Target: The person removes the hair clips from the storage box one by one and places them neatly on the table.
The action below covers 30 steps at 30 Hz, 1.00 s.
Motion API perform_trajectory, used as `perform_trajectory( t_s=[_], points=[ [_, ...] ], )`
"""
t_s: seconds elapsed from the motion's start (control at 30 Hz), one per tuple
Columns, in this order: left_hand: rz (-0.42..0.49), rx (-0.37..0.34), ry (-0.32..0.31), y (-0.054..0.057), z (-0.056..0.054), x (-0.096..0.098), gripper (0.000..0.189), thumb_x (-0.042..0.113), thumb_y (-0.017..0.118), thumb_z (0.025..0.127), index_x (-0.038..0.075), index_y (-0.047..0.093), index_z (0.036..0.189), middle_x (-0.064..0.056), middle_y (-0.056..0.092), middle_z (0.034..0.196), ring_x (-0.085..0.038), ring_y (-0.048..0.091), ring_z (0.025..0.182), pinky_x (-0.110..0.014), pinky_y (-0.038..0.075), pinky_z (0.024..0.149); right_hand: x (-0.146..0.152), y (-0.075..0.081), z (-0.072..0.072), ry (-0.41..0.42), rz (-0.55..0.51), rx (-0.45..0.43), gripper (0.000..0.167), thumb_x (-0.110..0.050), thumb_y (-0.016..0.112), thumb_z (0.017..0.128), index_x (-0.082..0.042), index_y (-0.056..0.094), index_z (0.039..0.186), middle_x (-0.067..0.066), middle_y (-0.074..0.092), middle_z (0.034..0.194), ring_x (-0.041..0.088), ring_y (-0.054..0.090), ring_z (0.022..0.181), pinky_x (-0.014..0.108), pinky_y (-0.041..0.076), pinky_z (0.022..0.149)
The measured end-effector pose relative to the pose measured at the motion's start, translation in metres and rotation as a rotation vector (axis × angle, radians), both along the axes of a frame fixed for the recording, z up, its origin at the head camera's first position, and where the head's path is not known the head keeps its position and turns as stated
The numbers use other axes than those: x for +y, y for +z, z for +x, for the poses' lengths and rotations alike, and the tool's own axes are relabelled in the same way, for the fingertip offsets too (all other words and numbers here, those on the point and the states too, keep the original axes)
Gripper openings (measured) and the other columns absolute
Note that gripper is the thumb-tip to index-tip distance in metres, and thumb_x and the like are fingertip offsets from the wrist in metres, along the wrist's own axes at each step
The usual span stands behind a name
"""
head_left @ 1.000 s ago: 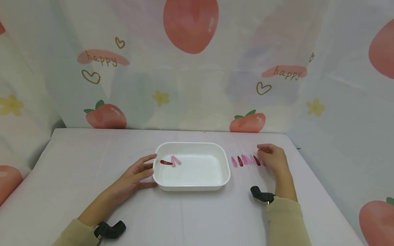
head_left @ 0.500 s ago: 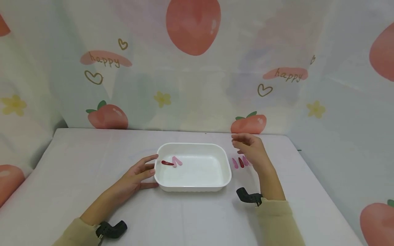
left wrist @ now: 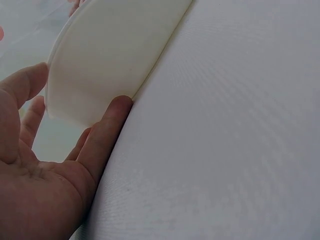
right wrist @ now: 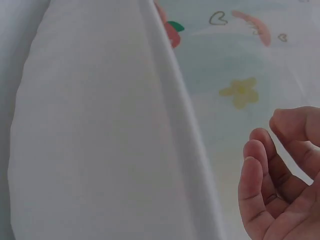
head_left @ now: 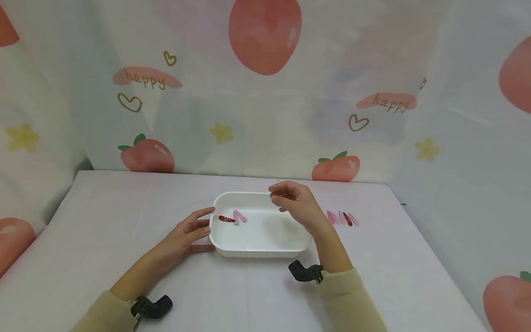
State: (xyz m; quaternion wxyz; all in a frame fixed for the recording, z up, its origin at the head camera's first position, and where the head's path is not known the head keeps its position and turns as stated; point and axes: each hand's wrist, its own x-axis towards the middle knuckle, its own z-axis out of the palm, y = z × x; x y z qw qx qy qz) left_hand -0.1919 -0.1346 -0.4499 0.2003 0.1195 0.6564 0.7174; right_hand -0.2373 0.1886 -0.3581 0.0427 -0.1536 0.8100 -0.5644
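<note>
A white rectangular tray (head_left: 261, 253) stands on the table. Inside, near its left end, lie a red hair clip (head_left: 226, 219) and two pink hair clips (head_left: 239, 216). My left hand (head_left: 182, 237) rests against the tray's left end with spread fingers (left wrist: 117, 107) touching its wall, low down in the left wrist view. Above the tray's right half hovers my right hand (head_left: 296, 205), its thumb and fingertips close together. In the right wrist view the right hand (right wrist: 285, 175) has bent fingers. No clip is visible between them, and whether they pinch something small cannot be made out.
To the right of the tray lies a row of several hair clips, among them a dark red clip (head_left: 347, 219) and a pink clip (head_left: 354, 219). My right wrist covers the row's left end. A printed cloth backdrop (head_left: 257, 138) rises behind the white-covered table (head_left: 232, 295).
My right hand has moved left from the right end of the clip row, over the row, to above the tray. My left hand has stayed against the tray. The head view has shifted slightly.
</note>
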Motion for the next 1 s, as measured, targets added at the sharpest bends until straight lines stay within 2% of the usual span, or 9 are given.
perform_trajectory(
  t_s=[0.13,0.27,0.37,0.47,0.57,0.7,0.8,0.93,1.0],
  points=[
    [0.000,0.002,0.002,0.002,0.001,0.000,0.057,0.016,0.052,0.104,0.020,0.028,0.156,-0.021,0.031,0.156,-0.039,0.048,0.132,-0.050,0.054,0.097,-0.024,0.011,0.003,0.044,-0.031,0.006,0.024,-0.012,0.067,0.095,-0.008,0.067,0.119,0.015,0.066,0.115,0.030,0.064,0.102,0.032,0.058,0.079],
    [-0.003,0.007,0.000,0.005,0.001,0.000,0.057,0.018,0.053,0.104,0.021,0.029,0.156,-0.021,0.031,0.156,-0.040,0.047,0.132,-0.050,0.054,0.097,-0.047,0.019,0.007,0.069,-0.084,0.022,0.026,-0.013,0.067,0.095,-0.007,0.067,0.120,0.012,0.066,0.114,0.031,0.064,0.103,0.033,0.058,0.080],
    [-0.009,0.004,-0.004,0.004,0.001,0.000,0.058,0.019,0.053,0.104,0.021,0.028,0.156,-0.021,0.031,0.156,-0.040,0.048,0.132,-0.049,0.054,0.096,-0.062,0.018,0.010,0.082,-0.119,0.011,0.026,-0.012,0.068,0.095,-0.006,0.067,0.120,0.012,0.066,0.115,0.030,0.064,0.102,0.034,0.059,0.081],
    [-0.007,0.001,-0.007,0.002,0.001,0.001,0.058,0.019,0.053,0.104,0.021,0.028,0.156,-0.021,0.031,0.156,-0.039,0.049,0.132,-0.049,0.054,0.097,-0.076,0.009,0.012,0.107,-0.110,-0.010,0.026,-0.012,0.067,0.095,-0.005,0.067,0.120,0.015,0.066,0.117,0.025,0.065,0.099,0.034,0.059,0.081],
    [0.000,-0.004,-0.005,-0.002,0.001,0.001,0.058,0.019,0.052,0.104,0.022,0.028,0.156,-0.021,0.031,0.156,-0.039,0.048,0.132,-0.049,0.054,0.097,-0.089,-0.005,0.012,0.123,-0.045,-0.026,0.026,-0.014,0.067,0.095,-0.005,0.067,0.119,0.016,0.068,0.115,0.019,0.066,0.095,0.033,0.059,0.080],
    [0.022,-0.011,-0.010,-0.007,0.001,0.001,0.059,0.016,0.052,0.104,0.019,0.026,0.157,-0.023,0.030,0.155,-0.040,0.046,0.134,-0.051,0.054,0.097,-0.100,-0.021,0.013,0.111,0.098,-0.005,0.026,-0.016,0.068,0.093,-0.009,0.069,0.118,0.006,0.071,0.104,0.017,0.066,0.092,0.031,0.057,0.076],
    [0.034,-0.006,-0.010,-0.007,0.000,0.001,0.059,0.015,0.052,0.104,0.018,0.027,0.157,-0.024,0.031,0.155,-0.040,0.046,0.134,-0.052,0.054,0.096,-0.105,-0.027,0.014,0.085,0.204,0.036,0.022,-0.016,0.068,0.092,-0.012,0.069,0.113,-0.002,0.069,0.099,0.016,0.066,0.092,0.029,0.054,0.075],
    [0.036,0.011,-0.006,-0.003,0.000,0.002,0.057,0.014,0.052,0.104,0.020,0.029,0.156,-0.025,0.032,0.154,-0.040,0.047,0.132,-0.052,0.054,0.096,-0.108,-0.030,0.014,0.060,0.301,0.066,0.014,-0.014,0.069,0.090,-0.012,0.065,0.104,-0.002,0.068,0.098,0.014,0.066,0.093,0.030,0.054,0.078],
    [0.039,0.015,-0.004,-0.001,0.000,0.001,0.057,0.015,0.053,0.104,0.021,0.031,0.155,-0.025,0.033,0.153,-0.039,0.048,0.132,-0.052,0.054,0.095,-0.110,-0.031,0.015,0.069,0.335,0.071,0.016,-0.012,0.069,0.089,-0.011,0.064,0.104,0.000,0.069,0.100,0.015,0.067,0.093,0.032,0.055,0.080]
  ],
)
